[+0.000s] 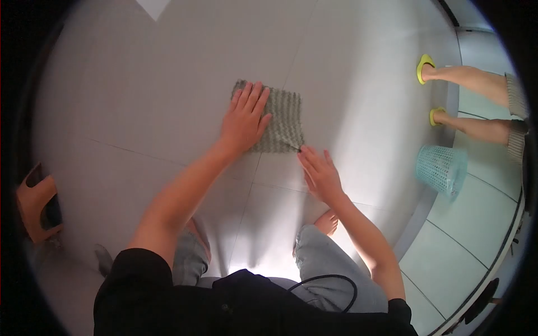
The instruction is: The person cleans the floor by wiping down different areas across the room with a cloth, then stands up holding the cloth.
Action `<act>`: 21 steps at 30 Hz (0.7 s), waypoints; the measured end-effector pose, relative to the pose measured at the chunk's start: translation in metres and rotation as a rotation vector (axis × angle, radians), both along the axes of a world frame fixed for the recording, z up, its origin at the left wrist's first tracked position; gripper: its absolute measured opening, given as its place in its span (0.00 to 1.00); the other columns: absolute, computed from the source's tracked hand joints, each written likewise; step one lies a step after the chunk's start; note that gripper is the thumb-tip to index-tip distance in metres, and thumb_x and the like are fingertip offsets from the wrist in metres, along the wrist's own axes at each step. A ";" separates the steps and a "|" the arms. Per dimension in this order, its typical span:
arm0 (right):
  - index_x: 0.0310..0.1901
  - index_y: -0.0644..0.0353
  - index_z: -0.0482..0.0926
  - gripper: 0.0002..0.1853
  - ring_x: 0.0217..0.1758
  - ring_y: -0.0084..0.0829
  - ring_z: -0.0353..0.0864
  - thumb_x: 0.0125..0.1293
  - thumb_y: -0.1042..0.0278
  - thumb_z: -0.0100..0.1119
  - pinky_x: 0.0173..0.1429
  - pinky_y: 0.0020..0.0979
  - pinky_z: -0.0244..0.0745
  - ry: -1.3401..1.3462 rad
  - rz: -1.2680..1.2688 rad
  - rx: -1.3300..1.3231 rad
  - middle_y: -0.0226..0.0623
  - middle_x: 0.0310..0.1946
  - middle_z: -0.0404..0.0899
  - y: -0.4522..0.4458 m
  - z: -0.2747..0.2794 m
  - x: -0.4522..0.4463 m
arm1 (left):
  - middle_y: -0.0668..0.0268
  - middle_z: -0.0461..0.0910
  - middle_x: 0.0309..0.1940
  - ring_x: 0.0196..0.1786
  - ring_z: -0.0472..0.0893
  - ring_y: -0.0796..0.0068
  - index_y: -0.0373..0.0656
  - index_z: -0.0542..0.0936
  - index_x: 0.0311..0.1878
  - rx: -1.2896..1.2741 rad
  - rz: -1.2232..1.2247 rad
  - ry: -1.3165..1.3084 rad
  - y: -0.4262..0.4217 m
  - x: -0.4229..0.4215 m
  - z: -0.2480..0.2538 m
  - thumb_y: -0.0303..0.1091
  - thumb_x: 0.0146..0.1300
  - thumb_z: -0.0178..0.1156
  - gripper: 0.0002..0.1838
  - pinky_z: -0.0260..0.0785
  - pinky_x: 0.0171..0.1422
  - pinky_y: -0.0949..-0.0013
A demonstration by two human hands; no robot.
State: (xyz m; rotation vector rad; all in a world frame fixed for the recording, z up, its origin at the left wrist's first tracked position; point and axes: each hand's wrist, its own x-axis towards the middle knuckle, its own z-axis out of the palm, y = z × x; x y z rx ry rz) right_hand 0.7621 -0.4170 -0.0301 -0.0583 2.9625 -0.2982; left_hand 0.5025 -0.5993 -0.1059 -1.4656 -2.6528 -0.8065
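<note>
A grey-green striped cloth [284, 117] lies spread on the tiled floor [168, 84] in front of my feet. My left hand [246, 115] rests flat on the left part of the cloth, fingers stretched forward and thumb pointing right. At the cloth's near right corner is my right hand [318, 168], its fingertips touching that corner, where the fabric is creased. The fingers of my right hand are extended, with the little finger side apart. Whether the corner is pinched under the fingertips cannot be made out.
A light blue perforated basket [441, 168] stands at the right by the wall tiles. Above it, another person's legs [476, 84] in yellow slippers [426, 68] come in from the right. An orange plastic object [36, 207] is at the far left.
</note>
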 end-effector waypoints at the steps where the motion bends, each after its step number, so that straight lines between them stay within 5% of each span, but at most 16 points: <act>1: 0.74 0.60 0.77 0.34 0.84 0.43 0.71 0.64 0.74 0.69 0.86 0.60 0.64 -0.006 -0.037 0.005 0.42 0.81 0.73 -0.001 -0.002 0.003 | 0.52 0.60 0.89 0.90 0.59 0.48 0.43 0.66 0.86 -0.009 -0.012 -0.006 -0.001 0.001 0.000 0.47 0.83 0.57 0.35 0.52 0.92 0.43; 7: 0.75 0.60 0.76 0.32 0.85 0.48 0.69 0.68 0.74 0.67 0.88 0.55 0.64 0.249 -0.124 -0.309 0.44 0.80 0.73 0.005 -0.021 -0.068 | 0.48 0.54 0.90 0.92 0.53 0.46 0.39 0.59 0.89 -0.050 0.016 -0.035 0.008 0.021 -0.001 0.51 0.83 0.57 0.41 0.47 0.94 0.43; 11: 0.79 0.60 0.72 0.34 0.85 0.50 0.70 0.71 0.76 0.67 0.87 0.53 0.66 0.307 -0.094 -0.214 0.44 0.83 0.69 0.015 -0.043 -0.131 | 0.46 0.52 0.91 0.93 0.50 0.45 0.34 0.57 0.89 -0.097 -0.054 -0.079 0.003 0.027 0.000 0.55 0.82 0.58 0.45 0.45 0.94 0.42; 16: 0.77 0.60 0.74 0.31 0.86 0.44 0.69 0.75 0.68 0.68 0.89 0.49 0.64 0.212 -0.042 -0.064 0.44 0.82 0.71 0.037 -0.028 -0.149 | 0.42 0.50 0.91 0.93 0.49 0.42 0.28 0.55 0.88 -0.173 -0.065 -0.086 -0.010 0.021 0.020 0.56 0.81 0.58 0.48 0.45 0.94 0.41; 21: 0.77 0.63 0.73 0.31 0.85 0.47 0.69 0.73 0.74 0.66 0.87 0.49 0.67 0.376 -0.159 -0.215 0.48 0.81 0.71 0.014 -0.032 -0.152 | 0.38 0.50 0.90 0.92 0.49 0.39 0.26 0.54 0.87 -0.090 -0.062 -0.098 -0.003 0.023 0.035 0.49 0.82 0.57 0.45 0.44 0.94 0.40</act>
